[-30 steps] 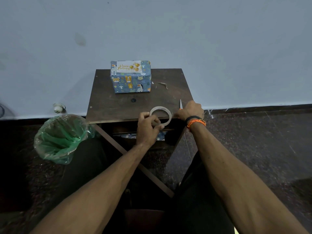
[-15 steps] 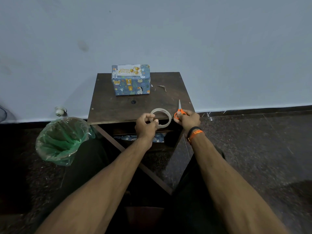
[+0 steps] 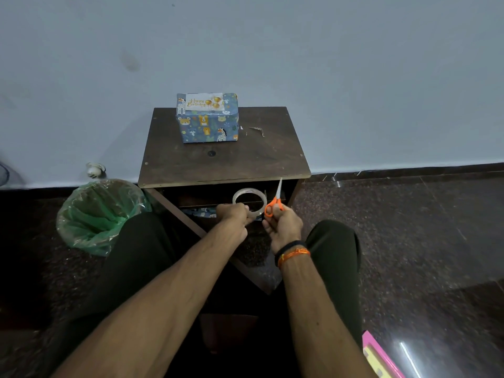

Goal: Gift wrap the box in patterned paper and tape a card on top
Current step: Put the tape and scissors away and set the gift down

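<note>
The box (image 3: 208, 127), wrapped in blue animal-print paper, stands at the back of the small dark wooden table (image 3: 226, 162). A white "Happy Birthday" card (image 3: 205, 102) lies on its top. My left hand (image 3: 236, 217) grips a roll of clear tape (image 3: 249, 199) in front of the table's near edge. Right beside it, my right hand (image 3: 282, 223) holds orange-handled scissors (image 3: 275, 199), blades pointing up.
A bin lined with a green bag (image 3: 99, 214) stands left of the table. A small paper scrap (image 3: 257, 130) lies on the table right of the box. Patterned paper (image 3: 203, 211) shows on the shelf under the tabletop. A pink object (image 3: 379, 356) lies at bottom right.
Both hands have drawn back from the table's front edge toward me, carrying the tape roll and the scissors, which now show fully. The box and card have not moved.
</note>
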The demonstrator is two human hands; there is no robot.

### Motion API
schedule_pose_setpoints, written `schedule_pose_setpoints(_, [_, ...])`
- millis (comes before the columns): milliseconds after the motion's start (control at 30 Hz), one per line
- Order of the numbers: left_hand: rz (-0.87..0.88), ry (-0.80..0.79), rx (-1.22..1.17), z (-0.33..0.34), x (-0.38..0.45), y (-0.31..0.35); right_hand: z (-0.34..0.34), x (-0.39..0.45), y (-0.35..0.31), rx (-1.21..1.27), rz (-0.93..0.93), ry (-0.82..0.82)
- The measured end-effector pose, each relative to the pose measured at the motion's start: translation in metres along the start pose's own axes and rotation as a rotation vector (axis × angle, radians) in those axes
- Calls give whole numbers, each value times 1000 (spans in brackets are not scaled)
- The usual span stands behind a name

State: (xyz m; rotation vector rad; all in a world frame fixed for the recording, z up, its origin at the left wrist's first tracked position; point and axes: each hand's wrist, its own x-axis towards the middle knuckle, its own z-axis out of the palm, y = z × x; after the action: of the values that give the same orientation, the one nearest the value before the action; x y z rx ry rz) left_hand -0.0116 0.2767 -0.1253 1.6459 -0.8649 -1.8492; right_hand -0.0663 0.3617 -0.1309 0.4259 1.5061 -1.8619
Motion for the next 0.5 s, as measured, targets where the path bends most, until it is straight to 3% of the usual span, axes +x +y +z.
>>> schedule_pose_setpoints(500, [-108,102,89,26,56,-22,13,61,20,-213,139,33])
